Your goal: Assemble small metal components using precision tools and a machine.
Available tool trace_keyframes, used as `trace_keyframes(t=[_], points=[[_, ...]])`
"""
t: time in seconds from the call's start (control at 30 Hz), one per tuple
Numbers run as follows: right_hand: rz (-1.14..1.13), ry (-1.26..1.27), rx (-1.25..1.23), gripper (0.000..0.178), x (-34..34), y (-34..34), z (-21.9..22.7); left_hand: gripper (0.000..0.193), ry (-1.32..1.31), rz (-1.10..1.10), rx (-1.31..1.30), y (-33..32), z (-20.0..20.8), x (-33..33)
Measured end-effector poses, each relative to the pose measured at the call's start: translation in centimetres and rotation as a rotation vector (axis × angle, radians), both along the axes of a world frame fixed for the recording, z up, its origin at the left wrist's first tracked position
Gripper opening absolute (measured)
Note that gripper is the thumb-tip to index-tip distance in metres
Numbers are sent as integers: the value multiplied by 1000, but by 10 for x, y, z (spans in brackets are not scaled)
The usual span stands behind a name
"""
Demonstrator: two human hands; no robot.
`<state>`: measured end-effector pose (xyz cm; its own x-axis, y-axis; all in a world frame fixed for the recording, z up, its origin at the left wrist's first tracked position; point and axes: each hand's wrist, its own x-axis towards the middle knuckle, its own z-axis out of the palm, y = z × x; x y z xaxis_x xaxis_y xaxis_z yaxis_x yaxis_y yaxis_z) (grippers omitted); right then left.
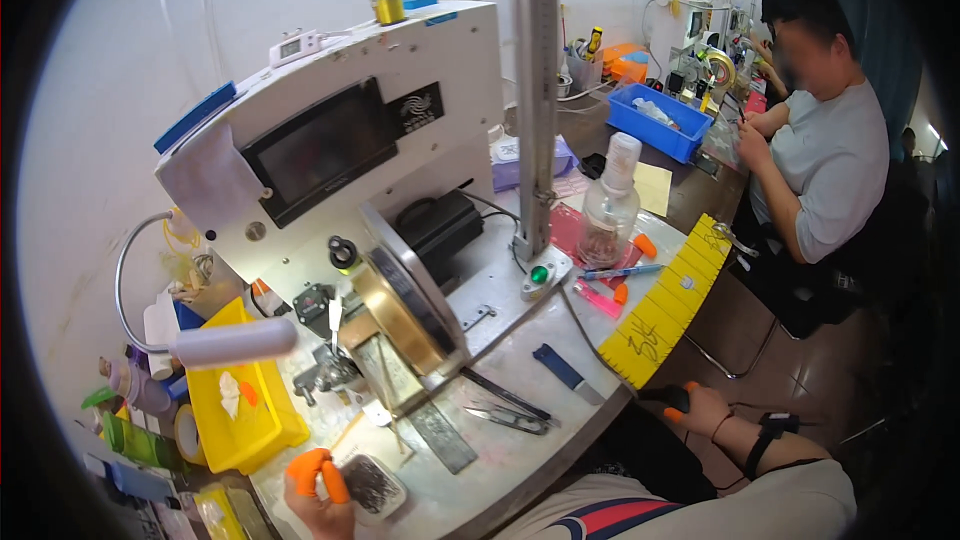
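My left hand (322, 496), with orange finger cots, is at the table's front edge with its fingers curled together. Anything between them is too small to make out. Right beside it sits a small clear square dish (372, 488) full of dark, fine pieces. My right hand (703, 412), also in orange finger cots, is low at the right, off the table edge, with its fingers closed round a black rounded object (674, 397). Between the hands on the tabletop lie black tweezers (510, 398), metal tweezers (505, 419), a dark flat bar (443, 440) and a blue-handled blade (562, 368).
A white machine (335, 90) with a dark screen and a brass wheel (400, 310) fills the middle. A yellow bin (240, 450) stands at left, below a lamp (235, 342). Farther right are a clear bottle (610, 210), a yellow ruled strip (670, 300), a blue bin (658, 135) and a seated person (830, 150).
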<state>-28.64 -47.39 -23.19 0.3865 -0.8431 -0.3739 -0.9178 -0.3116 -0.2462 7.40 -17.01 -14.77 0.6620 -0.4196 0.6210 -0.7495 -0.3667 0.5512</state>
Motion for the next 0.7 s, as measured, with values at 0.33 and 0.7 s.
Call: trace_keyframes(t=[0.33, 0.7], points=[[15, -86, 86, 54, -5, 3, 6, 16, -165, 71, 319, 59, -22, -75], [-4, -20, -79, 46, 22, 6, -3, 22, 227, -2, 39, 53, -42, -81]])
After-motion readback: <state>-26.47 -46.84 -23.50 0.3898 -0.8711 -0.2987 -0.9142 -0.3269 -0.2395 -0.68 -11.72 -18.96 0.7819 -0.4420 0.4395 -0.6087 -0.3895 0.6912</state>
